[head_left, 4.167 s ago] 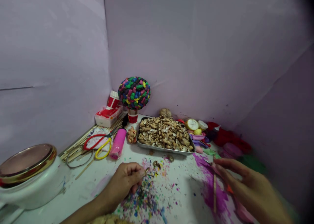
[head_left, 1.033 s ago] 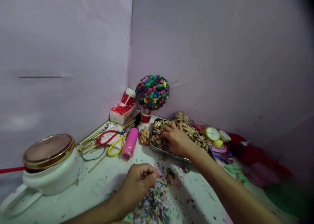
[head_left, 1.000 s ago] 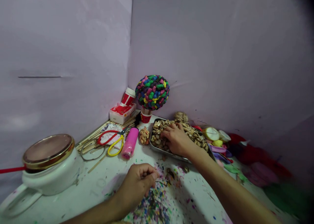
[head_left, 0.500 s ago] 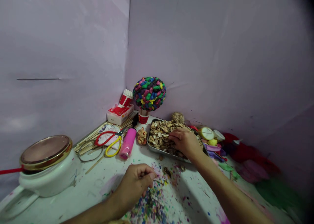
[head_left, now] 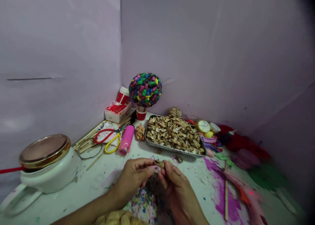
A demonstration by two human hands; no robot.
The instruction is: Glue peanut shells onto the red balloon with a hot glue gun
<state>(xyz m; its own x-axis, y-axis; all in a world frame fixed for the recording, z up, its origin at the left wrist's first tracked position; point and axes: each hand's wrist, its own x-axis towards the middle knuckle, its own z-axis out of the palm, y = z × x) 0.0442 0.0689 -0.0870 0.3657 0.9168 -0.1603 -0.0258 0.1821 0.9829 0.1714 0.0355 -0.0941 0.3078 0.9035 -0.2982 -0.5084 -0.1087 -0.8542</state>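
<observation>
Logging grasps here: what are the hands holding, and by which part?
A peanut shell, pinched at its ends between the fingertips of the left hand and the right hand.

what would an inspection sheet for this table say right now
surface: white table, speckled with paint, with a purple stain on the right
job's things: shell pinched between both hands; tray heaped with shells behind it
clutter: scissors, pink tube, sticks, pot, tissue pack, cups, coloured ball, scraps at right
grippers: left hand and right hand meet above the table, fingertips closed on the shell
cables: nothing seen
surroundings: lilac walls meeting in a corner; no other person seen
</observation>
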